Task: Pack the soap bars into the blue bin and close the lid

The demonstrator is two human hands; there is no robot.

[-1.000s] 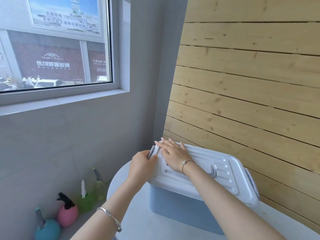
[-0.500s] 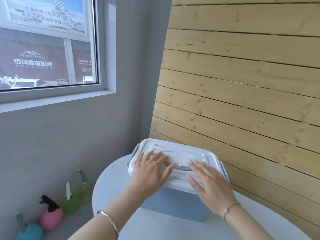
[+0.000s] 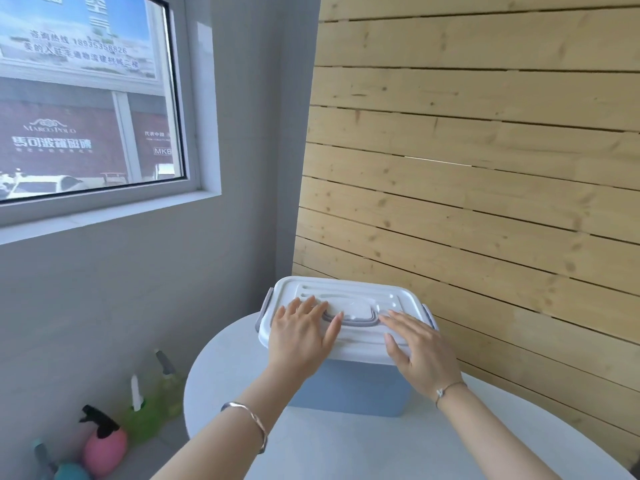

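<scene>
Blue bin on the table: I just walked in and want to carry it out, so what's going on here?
A person presses both hands flat on the white lid: left hand toward its left end, right hand at its near right corner. The lid sits on the blue bin, on the round white table by the wood-slat wall. The grey handle lies folded between the hands. Whether the grey side latches are clipped cannot be told; no soap bars show.

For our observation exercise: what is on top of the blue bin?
A white lid sits on the blue bin, with the left hand and right hand lying flat on it. The lid hides whatever is inside.
</scene>
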